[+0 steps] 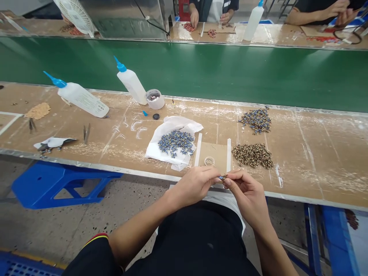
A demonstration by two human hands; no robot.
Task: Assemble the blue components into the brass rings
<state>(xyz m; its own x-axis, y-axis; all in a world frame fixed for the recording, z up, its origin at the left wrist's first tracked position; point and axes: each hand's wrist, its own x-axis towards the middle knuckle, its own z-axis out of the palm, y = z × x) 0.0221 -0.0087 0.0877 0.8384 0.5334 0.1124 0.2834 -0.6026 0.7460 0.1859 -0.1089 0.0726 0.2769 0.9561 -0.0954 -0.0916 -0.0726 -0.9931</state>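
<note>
Together, the left hand and right hand are pinching a small blue-and-brass piece at the near edge of the tabletop, while a brass-coloured heap is lying just beyond the right hand.

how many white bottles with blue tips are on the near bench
2: one bottle right of the tan pile, a second bottle beside the round tub. No others show there.

The brassy pieces look metallic and glossy.
</note>
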